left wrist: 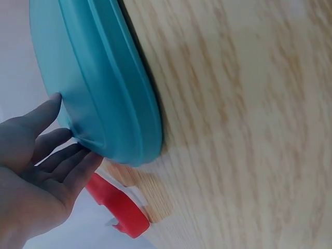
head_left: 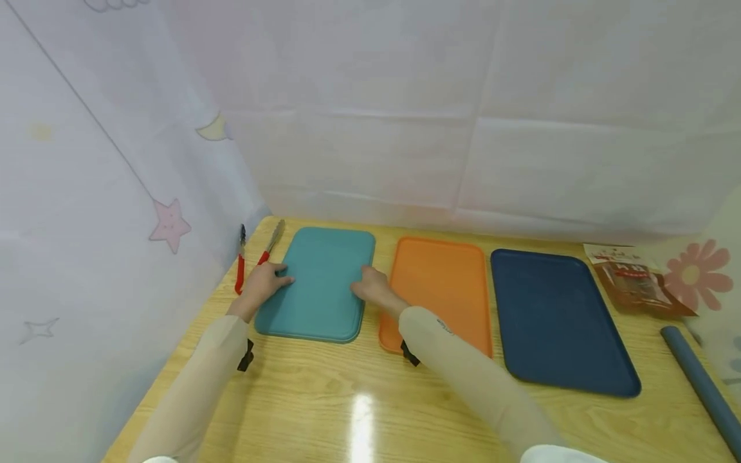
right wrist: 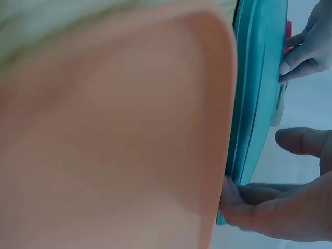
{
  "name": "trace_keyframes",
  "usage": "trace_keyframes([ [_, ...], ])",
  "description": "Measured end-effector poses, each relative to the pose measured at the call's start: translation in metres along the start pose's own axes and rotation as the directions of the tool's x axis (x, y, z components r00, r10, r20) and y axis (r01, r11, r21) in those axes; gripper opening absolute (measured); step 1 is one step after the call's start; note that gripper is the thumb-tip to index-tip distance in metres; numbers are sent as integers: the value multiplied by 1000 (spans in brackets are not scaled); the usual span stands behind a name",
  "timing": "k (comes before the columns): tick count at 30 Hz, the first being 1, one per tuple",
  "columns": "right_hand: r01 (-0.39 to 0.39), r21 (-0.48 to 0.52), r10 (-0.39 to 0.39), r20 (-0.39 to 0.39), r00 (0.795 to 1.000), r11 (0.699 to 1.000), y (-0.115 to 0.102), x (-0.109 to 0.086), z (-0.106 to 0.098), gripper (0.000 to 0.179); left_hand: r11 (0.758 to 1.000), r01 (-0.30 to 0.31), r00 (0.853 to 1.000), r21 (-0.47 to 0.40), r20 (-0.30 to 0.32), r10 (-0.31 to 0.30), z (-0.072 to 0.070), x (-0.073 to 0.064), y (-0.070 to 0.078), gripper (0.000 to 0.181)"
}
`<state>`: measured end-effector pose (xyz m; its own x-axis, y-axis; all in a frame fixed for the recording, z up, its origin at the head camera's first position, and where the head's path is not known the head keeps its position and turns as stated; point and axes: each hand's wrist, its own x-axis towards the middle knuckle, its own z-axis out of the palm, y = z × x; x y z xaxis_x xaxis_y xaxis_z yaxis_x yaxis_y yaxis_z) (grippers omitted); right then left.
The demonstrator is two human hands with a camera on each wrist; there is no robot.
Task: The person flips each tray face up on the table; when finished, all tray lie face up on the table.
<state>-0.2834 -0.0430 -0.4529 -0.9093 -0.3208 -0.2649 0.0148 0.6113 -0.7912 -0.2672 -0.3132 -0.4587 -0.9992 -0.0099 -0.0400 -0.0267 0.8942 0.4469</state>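
Teal rectangular plastic tray lies flat near the far left corner of the light wood counter. Left hand touches its left edge, fingers loose, thumb on top. Right hand at its right edge, fingers against the rim, not clenched. Red-handled metal tools by the counter's left edge. Rightward: orange rectangular tray, navy rectangular tray, brown-and-white packet at the far right corner, grey-blue cylinder along the right edge.
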Motion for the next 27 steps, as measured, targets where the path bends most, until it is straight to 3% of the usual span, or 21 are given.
trace_keyframes([
  [4,-78,213,82,-11,997,974,0,-2,0,68,1000,1,1000,7,2,-1,0,0,-3,53],
  [7,-78,394,93,-18,995,916,3,-5,-1,69,1000,-14,1000,21,-7,15,1,-1,-5,53],
  [11,-26,531,76,-73,994,847,5,-7,-3,64,999,-35,999,38,-2,35,1,-2,-8,54],
  [14,24,517,33,-101,994,856,4,-8,-3,67,999,-46,999,25,13,46,0,-2,-8,55],
  [17,42,548,24,-113,993,835,5,-7,0,75,999,-36,999,-9,24,36,-2,-1,-7,57],
  [21,18,603,81,-137,987,798,8,-7,-3,78,999,-27,999,-47,36,29,-2,0,-7,59],
  [27,31,564,53,-132,990,825,3,-6,-25,64,991,-91,994,-102,50,97,2,-2,-4,60],
])
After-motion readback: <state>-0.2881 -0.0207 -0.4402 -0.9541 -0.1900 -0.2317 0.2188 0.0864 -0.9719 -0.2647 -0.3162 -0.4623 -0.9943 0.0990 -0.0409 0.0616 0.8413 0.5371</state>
